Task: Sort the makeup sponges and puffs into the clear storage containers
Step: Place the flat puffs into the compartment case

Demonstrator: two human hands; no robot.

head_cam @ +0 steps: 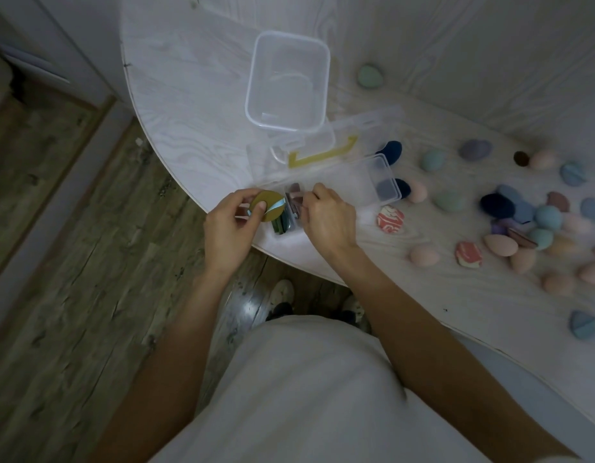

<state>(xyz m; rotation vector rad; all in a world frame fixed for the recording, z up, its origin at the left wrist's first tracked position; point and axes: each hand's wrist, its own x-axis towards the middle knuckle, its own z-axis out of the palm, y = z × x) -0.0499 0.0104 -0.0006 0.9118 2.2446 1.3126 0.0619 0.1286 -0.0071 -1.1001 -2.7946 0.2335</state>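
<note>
Nearest to us, our left hand (230,225) pinches a round olive-green puff (267,205) with a pale blue ribbon across it, thumb on its face and fingers curled behind. It sits at the near end of the long clear organizer box (336,188). Just beside it, our right hand (328,218) has its fingers curled at the box's near compartment, where several mauve and dark green puffs (291,212) stand on edge; we cannot tell whether those fingers actually grip one. Both hands work at the edge of the white tabletop (189,121).

To the right of the right hand, a pink-and-white marbled puff (390,219) lies just beside the box. Farther right, loose pink, teal, blue and navy sponges and puffs (536,222) are scattered and heaped on the tabletop.

Beyond the hands, the box's lid (343,138) lies open with its yellow handle (323,153) showing. Past that stands a clear rectangular tub (287,83), and a single green sponge (370,75) lies to its right.
</note>
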